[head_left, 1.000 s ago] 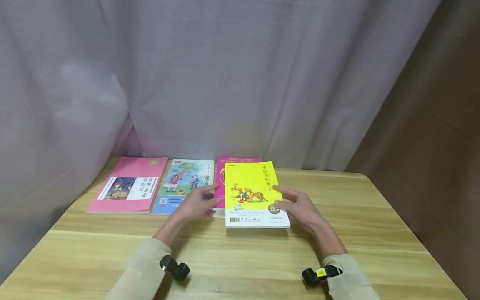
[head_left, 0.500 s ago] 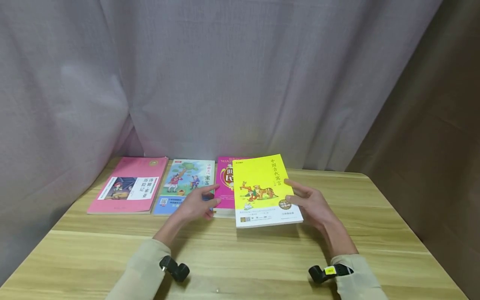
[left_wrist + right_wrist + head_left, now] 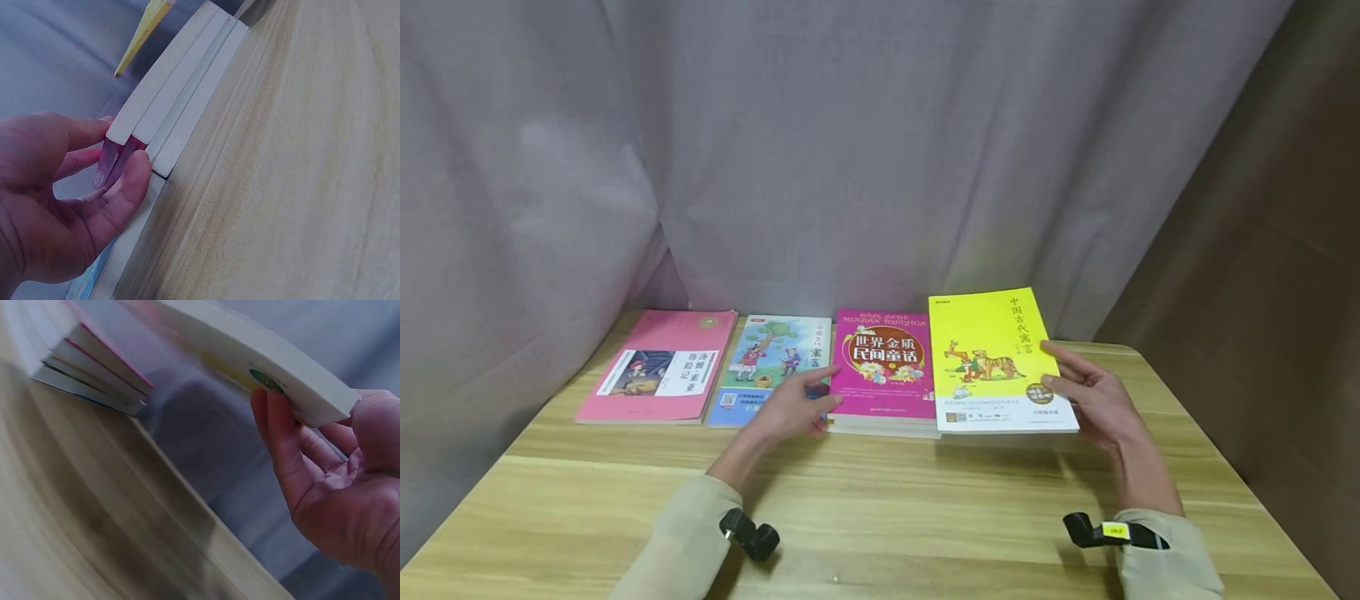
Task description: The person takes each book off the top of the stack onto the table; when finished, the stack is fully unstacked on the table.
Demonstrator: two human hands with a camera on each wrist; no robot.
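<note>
My right hand [image 3: 1097,404] grips a yellow paperback book [image 3: 981,329] by its right edge, thumb on the cover and fingers underneath. The right wrist view shows this book [image 3: 300,375] raised off the table, fingertips against its underside. Left of it lies a stack of books topped by a magenta one [image 3: 883,396]. My left hand [image 3: 792,408] is at the stack's left side, with fingertips touching the spines. In the left wrist view, thumb and fingers of this hand [image 3: 69,206] spread around the magenta spines [image 3: 115,159]; several layered books show beneath the top one.
A blue-and-white picture-cover book [image 3: 775,346] lies left of the stack, partly behind the left hand. Farther left is a pink book [image 3: 651,408]. All sit near the back of the wooden table [image 3: 880,517], before a grey curtain [image 3: 880,150].
The right hand has carried the yellow book rightward, off the magenta book, whose cover is now uncovered. The left hand has stayed at the stack's side.
</note>
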